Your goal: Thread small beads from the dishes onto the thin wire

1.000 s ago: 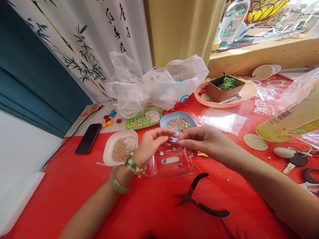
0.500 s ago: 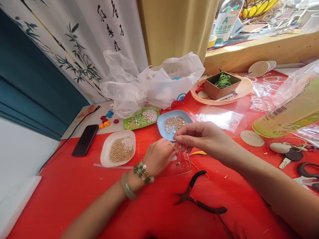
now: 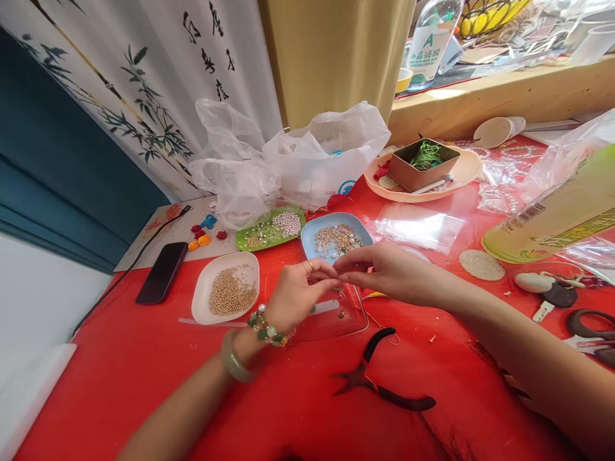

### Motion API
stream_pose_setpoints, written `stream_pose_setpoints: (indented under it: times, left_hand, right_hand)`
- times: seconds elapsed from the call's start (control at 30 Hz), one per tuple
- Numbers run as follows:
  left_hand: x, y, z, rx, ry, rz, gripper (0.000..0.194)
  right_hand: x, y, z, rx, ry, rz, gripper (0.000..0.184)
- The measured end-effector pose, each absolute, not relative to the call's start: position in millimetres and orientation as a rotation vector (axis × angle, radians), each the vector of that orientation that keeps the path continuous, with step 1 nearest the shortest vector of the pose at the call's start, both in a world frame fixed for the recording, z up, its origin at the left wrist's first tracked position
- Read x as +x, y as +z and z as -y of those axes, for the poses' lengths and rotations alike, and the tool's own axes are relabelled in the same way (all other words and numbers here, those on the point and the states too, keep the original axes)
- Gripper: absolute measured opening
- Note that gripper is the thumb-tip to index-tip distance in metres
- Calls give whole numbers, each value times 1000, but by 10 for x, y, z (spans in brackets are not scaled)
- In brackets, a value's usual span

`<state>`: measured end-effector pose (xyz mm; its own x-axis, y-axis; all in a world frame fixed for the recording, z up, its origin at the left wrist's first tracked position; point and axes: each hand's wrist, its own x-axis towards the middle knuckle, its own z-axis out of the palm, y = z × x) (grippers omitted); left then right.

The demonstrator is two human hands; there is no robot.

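Observation:
My left hand [image 3: 298, 296] and my right hand [image 3: 390, 272] meet fingertip to fingertip above a clear plastic tray [image 3: 353, 315] on the red table. Both are pinched together on something tiny that I cannot make out. The left wrist wears a bead bracelet [image 3: 266, 328] and a pale green bangle [image 3: 233, 360]. Just behind the fingers lies a blue dish [image 3: 310, 234] of mixed gold findings. A white dish [image 3: 202, 296] of gold beads is to the left, with a green dish [image 3: 243, 238] of pearls behind it.
Black pliers [image 3: 384, 384] lie in front of the tray. A black phone [image 3: 162, 272] and cable sit at left. White plastic bags [image 3: 293, 160], a peach plate [image 3: 468, 169] holding a tin, a yellow-green bottle [image 3: 552, 221], scissors [image 3: 589, 326] and keys crowd the back and right.
My left hand dipped to the clear tray and came back up. Its fingertips meet the right hand's pinch again, slightly lower than a second ago. The camera shifted a little.

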<state>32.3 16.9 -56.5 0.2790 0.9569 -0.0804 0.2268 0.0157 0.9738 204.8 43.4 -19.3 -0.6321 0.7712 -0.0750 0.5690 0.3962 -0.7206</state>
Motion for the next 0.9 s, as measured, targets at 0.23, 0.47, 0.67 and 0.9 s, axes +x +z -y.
stream_pose_setpoints:
  times: [0.23,0.47,0.67,0.9]
  left_hand:
    - [267,-372,-156,1486,962,-1237,9]
    - [186,-249,-195,1465,1182,-1348,8]
    - [251,-264,-137,1502,1119,-1337,7]
    - [183,-179,-164,1381,1254,-1321,7]
  right_hand:
    - [2129,-135,-491,-1189,1029,2476,22]
    - [2305,-88,-548,-1373,622,2600,20]
    - [2100,-54,-412,-1200,923,2485,23]
    - [2285,-84,-537,-1344,574,2570,21]
